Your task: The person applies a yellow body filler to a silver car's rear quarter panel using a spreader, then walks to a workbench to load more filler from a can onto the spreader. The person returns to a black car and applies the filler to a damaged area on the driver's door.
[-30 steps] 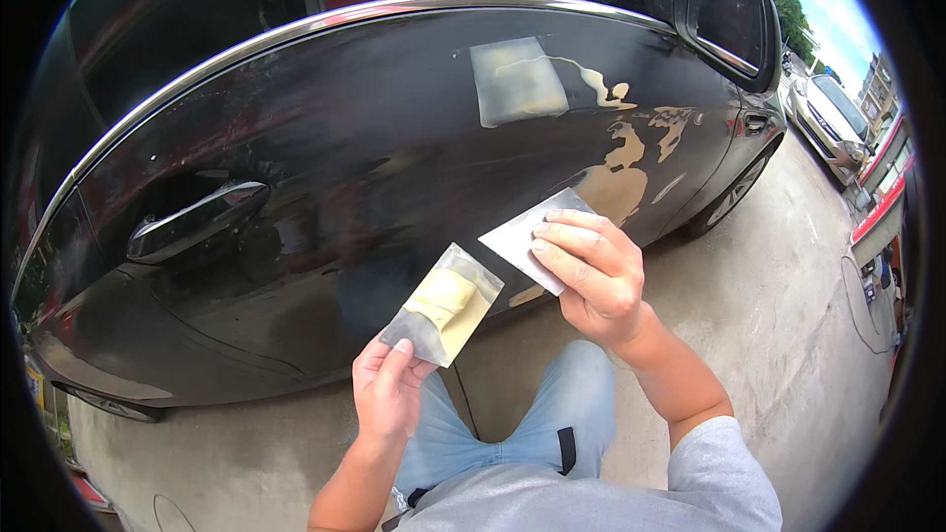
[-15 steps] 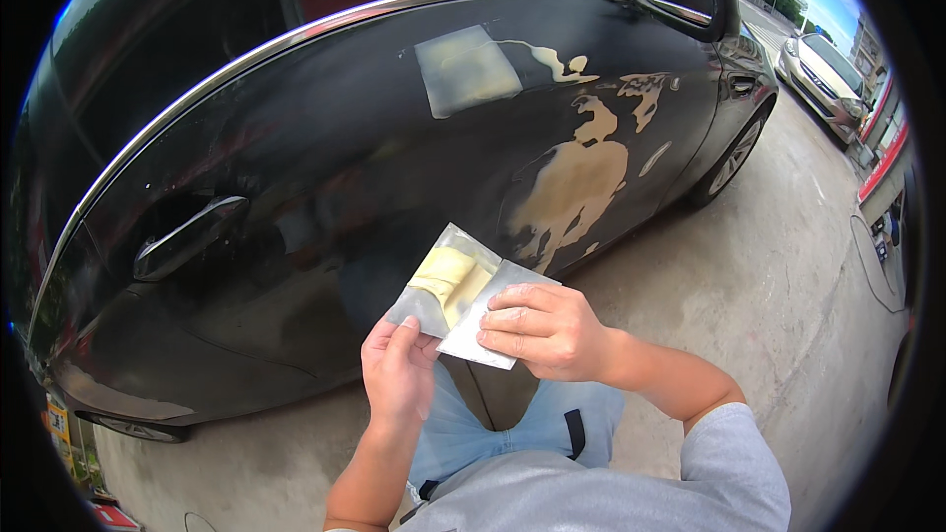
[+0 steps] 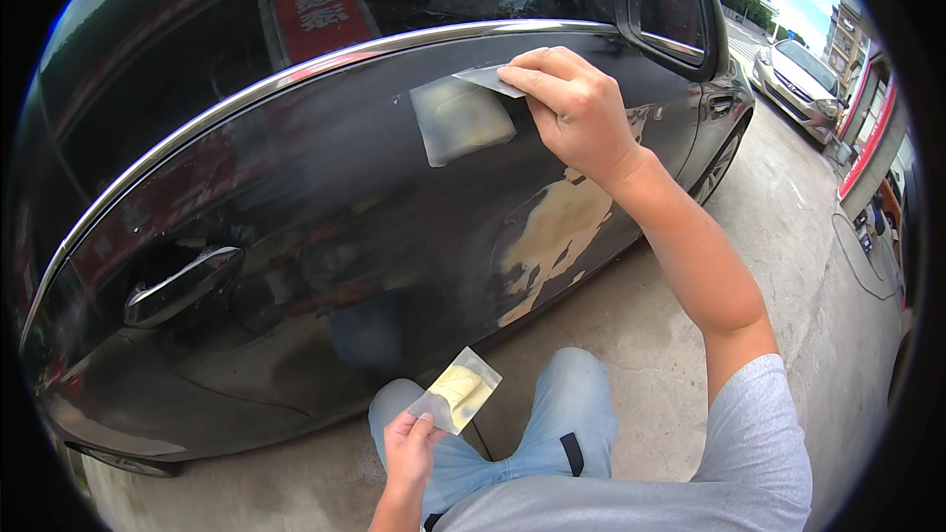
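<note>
My right hand pinches a thin grey putty spreader high on the black car door. The blade's tip overlaps the top edge of a squarish pale patch. Whether the edge presses on the surface is hard to tell. Low in front of my knees, my left hand grips a second flat metal spreader by its near corner, thumb on top. Soft yellow putty lies on that plate. Below and right of my right hand, a large tan filler area marks the door; my hand and forearm hide part of it.
A side mirror juts out just above and right of my right hand. The chrome door handle is at the left. A concrete floor runs along the car. A pale parked car stands farther off.
My right hand has moved up from the putty plate to the door's upper patch with its spreader. My left hand has dropped lower, carrying the other spreader and putty. The view has shifted slightly.
</note>
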Tool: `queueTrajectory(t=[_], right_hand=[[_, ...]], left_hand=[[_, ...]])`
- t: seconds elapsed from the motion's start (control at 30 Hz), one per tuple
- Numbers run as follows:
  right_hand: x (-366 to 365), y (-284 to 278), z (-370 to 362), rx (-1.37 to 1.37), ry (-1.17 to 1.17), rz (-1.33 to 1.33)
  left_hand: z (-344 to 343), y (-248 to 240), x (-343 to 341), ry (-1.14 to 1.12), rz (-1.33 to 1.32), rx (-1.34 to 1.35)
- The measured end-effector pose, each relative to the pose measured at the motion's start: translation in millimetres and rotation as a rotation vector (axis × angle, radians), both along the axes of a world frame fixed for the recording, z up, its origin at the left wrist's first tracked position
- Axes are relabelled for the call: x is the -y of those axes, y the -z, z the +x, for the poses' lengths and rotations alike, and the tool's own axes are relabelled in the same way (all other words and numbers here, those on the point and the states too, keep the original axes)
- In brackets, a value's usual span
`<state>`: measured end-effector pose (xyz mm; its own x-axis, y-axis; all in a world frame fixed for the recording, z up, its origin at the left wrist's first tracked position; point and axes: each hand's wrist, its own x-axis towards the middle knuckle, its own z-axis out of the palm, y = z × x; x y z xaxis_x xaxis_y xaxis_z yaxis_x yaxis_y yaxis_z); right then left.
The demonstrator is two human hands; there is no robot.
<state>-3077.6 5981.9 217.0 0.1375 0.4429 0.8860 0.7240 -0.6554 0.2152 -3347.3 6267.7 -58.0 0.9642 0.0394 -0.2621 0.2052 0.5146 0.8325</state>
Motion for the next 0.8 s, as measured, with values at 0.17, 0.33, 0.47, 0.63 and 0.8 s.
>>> queueTrajectory(t=[0.17, 0.33, 0.47, 0.63, 0.8], right_hand=[[-3.0, -2.5, 9.9, -0.045, 0.014, -0.022], [1.6, 17.4, 2.3, -0.074, -0.002, 0.0], [0.1, 37.5, -12.0, 0.006, 0.003, 0.029], [-0.5, 73.4, -26.2, 0.074, 0.086, 0.064], [-3.9, 98.9, -35.9, 0.069, 0.096, 0.108]], left_hand=[[-3.4, 13.1, -8.9, -0.026, 0.035, -0.051], [-0.5, 18.7, -13.1, -0.038, 0.021, -0.053], [0.3, 23.9, -15.0, -0.047, 0.048, -0.083], [0.6, 29.1, -18.0, -0.046, 0.042, -0.071], [0.1, 29.7, -20.4, -0.072, 0.062, -0.088]])
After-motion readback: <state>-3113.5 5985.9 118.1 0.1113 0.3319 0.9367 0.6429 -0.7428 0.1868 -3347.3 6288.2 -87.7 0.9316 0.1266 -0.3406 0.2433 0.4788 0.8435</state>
